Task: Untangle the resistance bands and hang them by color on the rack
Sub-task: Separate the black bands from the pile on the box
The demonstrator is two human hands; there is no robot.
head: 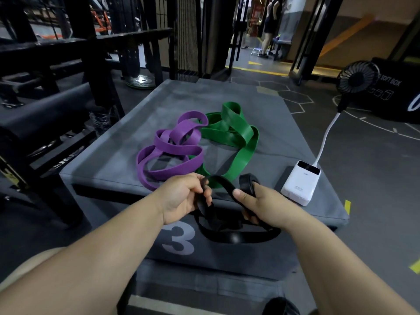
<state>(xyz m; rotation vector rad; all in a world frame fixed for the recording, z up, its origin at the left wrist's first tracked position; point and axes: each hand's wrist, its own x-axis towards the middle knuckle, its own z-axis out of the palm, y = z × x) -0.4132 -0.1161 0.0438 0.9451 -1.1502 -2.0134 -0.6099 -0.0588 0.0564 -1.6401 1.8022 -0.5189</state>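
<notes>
A black resistance band [236,236] hangs in loops over the front edge of a grey soft box [118,155] marked 3. My left hand [184,198] grips one part of it, and my right hand [256,206] grips another part, thumb on top. On the box top behind my hands lie a purple band [172,151] and a green band [236,133], coiled and overlapping where they meet. A black metal rack [91,42] stands to the left and behind.
A white power bank [300,181] sits on the box's right front corner, wired to a small black fan [358,78] standing over the floor. A black soft box [395,96] lies at far right. People stand in the far doorway.
</notes>
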